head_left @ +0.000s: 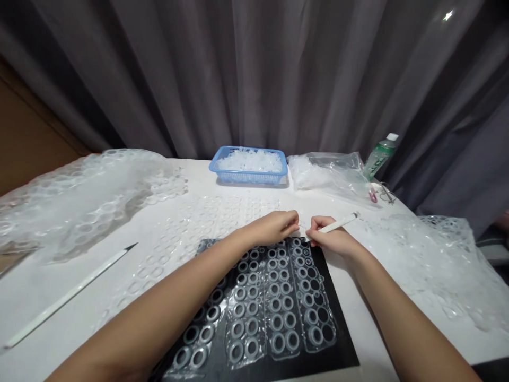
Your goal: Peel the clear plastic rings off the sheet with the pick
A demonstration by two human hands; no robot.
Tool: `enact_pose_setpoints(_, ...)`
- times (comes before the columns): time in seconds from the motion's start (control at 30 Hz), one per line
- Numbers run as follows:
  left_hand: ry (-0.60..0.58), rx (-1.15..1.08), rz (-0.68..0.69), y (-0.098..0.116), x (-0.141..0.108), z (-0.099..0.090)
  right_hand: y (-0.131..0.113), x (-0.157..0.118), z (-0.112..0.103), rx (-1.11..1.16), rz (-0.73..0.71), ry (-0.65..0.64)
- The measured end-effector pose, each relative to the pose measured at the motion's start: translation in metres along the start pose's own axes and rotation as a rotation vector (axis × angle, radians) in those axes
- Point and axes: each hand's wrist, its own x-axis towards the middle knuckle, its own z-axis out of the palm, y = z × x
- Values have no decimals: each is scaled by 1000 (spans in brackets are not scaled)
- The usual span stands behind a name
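My right hand is closed round a slim white pen-like tool, whose rear end sticks out up and to the right. Its working tip is hidden near my fingers. Close by on the left, my left hand is pinched shut; whatever its fingertips hold is too small to make out. Both hands are over the top right of a black mat. On that mat lie strips of clear, soft-looking rings in paired columns. Several places in the rightmost strip show plain dark circles beside thicker rings.
A blue basket of small translucent pieces stands at the back, beside a clear plastic bag and a green-labelled bottle. Clear perforated sheets are heaped left and right. A dark-tipped white stick lies left.
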Motion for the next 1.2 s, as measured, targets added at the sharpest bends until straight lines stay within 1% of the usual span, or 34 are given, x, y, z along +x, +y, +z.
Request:
enact_pose_setpoints(0.1, -54, 60, 72, -2, 1, 8, -1, -1, 2, -28, 15, -21)
enact_pose_setpoints(0.2, -89, 97, 68, -4, 2, 17, 2, 0, 3, -93, 33, -31)
enact_pose_setpoints(0.27, -85, 126, 48, -4, 3, 22, 6, 1, 2, -158, 22, -33)
enact_pose_setpoints(0.33, -64, 128, 63, -3, 3, 23, 9, 2, 1, -207, 3, -44)
enact_pose_setpoints(0.4, -34, 41, 111, -3, 2, 18, 11, 2, -1, -217, -4, -62)
enact_pose_setpoints(0.47, 59, -153, 132, -3, 2, 9, 11, 2, -2, -198, 7, -81)
enact_pose_setpoints(0.53, 215, -359, 94, -2, 2, -3, 10, 1, -2, -176, 17, -86)
enact_pose_setpoints(0.57, 287, -422, 57, -2, 1, -8, 8, 1, -3, -165, 20, -86)
enact_pose_setpoints(0.6, 334, -448, 18, -1, 1, -12, 7, 0, -3, -149, 23, -89)
enact_pose_setpoints(0.63, 344, -435, -18, 0, 1, -14, 5, -1, -4, -124, 27, -97)
enact_pose_setpoints(0.67, 316, -388, -45, 1, 1, -14, 3, -2, -4, -91, 34, -110)
enact_pose_setpoints(0.73, 182, -231, -80, 5, 1, -11, -1, -4, -6, -31, 50, -159)
enact_pose_setpoints(0.8, 29, -78, -82, 8, 1, -6, -5, -6, -7, -18, 56, -204)
enact_pose_setpoints(0.87, -62, -9, -52, 11, 0, -3, -8, -7, -9, -26, 48, -201)
enact_pose_setpoints(0.97, -112, -18, 46, 12, -2, 0, -10, -8, -10, 1, 43, -152)
enact_pose_setpoints(1.0, -126, -22, 78, 11, -2, 1, -10, -8, -11, 8, 50, -165)
enact_pose_setpoints(1.1, -158, -20, 142, 8, -2, 4, -8, -9, -12, -10, 67, -266)
enact_pose_setpoints(1.2, -193, -29, 147, 4, -2, 7, -7, -9, -11, -39, 50, -293)
